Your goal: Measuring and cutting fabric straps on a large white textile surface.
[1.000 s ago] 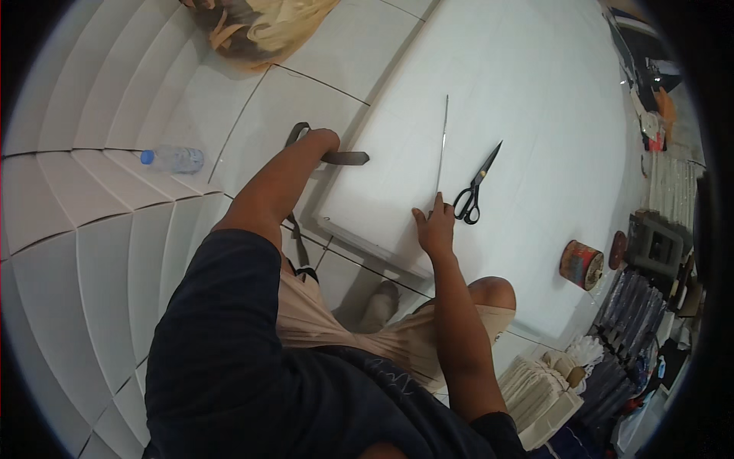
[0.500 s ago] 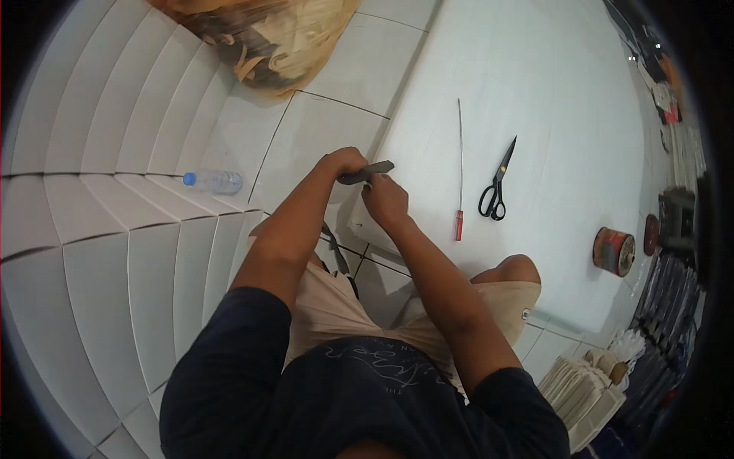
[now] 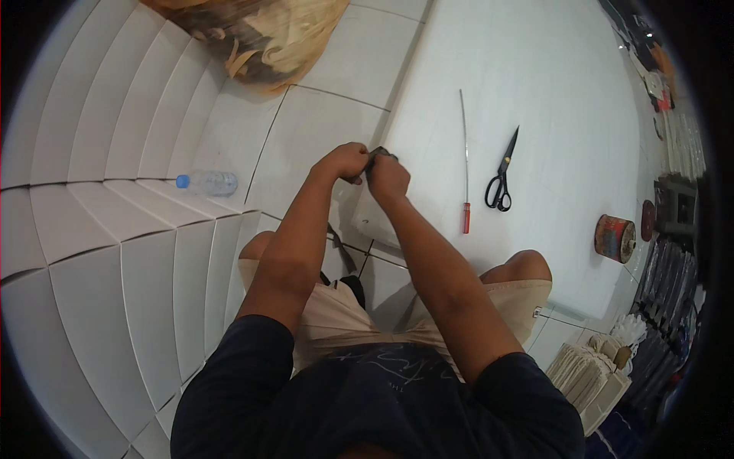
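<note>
My left hand (image 3: 348, 162) and my right hand (image 3: 389, 178) are close together at the near left corner of the white table (image 3: 550, 92). Both are closed on a dark grey strap (image 3: 378, 156), which shows as a short folded piece between them. Most of it is hidden by my fingers. To the right, a long thin screwdriver (image 3: 466, 172) with a red handle lies on the table. Beside it rests a pair of black scissors (image 3: 500, 180), blades pointing away from me.
A rusty round tin (image 3: 614, 239) stands at the table's right side. Left of me, a plastic bottle (image 3: 208, 183) with a blue cap lies by the white tiles. A stuffed yellowish bag (image 3: 267, 46) sits at the far left. White bundles (image 3: 582, 375) are stacked at lower right.
The strap's free end, earlier sticking out past my right hand, is now folded in between my hands. My right hand has risen slightly over it. The view has shifted a little.
</note>
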Available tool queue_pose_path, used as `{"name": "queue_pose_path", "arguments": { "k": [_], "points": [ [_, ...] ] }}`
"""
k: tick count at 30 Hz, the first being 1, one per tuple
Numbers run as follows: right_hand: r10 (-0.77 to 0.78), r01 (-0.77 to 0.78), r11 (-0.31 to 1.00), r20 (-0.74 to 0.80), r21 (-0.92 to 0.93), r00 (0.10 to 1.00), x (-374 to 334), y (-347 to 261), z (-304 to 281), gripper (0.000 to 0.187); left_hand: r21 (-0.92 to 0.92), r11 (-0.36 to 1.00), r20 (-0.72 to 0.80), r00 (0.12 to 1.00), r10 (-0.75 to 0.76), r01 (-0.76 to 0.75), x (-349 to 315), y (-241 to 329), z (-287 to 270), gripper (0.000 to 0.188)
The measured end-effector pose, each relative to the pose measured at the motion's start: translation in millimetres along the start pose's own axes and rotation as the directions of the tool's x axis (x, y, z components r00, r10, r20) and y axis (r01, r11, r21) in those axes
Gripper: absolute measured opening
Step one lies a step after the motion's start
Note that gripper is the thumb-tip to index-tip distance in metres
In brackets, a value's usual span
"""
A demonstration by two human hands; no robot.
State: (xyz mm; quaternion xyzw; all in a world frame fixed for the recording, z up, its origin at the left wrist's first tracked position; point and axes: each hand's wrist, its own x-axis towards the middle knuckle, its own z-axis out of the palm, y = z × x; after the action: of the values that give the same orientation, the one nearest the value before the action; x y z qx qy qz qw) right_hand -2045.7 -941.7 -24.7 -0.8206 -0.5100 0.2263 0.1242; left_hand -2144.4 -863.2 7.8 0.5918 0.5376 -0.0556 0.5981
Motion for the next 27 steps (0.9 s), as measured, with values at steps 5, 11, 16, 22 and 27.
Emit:
{"name": "queue_pose_path", "arguments": {
  "k": [5, 11, 16, 22, 27],
  "points": [
    [-0.192, 0.206, 0.974, -0.140, 0.091, 0.971, -13, -2, -9, 0.021, 0.038, 0.999, -0.035, 0.999, 0.002, 0.000, 0, 0, -32, 0.041],
    [-0.420, 0.435, 0.892, -0.134, 0.121, 0.898, -27, 6, -36, 0.013, 0.332, 0.892, -0.122, 0.924, 0.363, -0.307, 2, -15, -31, 0.025],
    [-0.584, 0.585, 0.809, -0.027, 0.052, 0.811, -10, 18, -59, 0.013, 0.641, 0.741, 0.006, 0.968, 0.252, -0.198, 4, -1, -18, 0.027],
    [-0.825, 0.823, 0.560, 0.031, -0.089, 0.565, 12, 12, -56, 0.011, 0.114, 0.856, -0.165, 0.840, 0.517, -0.504, 42, -59, -12, 0.019],
    [-0.830, 0.830, 0.552, 0.045, -0.085, 0.556, 15, 33, -54, 0.020, -0.039, 0.925, -0.112, 0.921, 0.372, -0.378, 24, -47, 6, 0.023]
  ]
}}
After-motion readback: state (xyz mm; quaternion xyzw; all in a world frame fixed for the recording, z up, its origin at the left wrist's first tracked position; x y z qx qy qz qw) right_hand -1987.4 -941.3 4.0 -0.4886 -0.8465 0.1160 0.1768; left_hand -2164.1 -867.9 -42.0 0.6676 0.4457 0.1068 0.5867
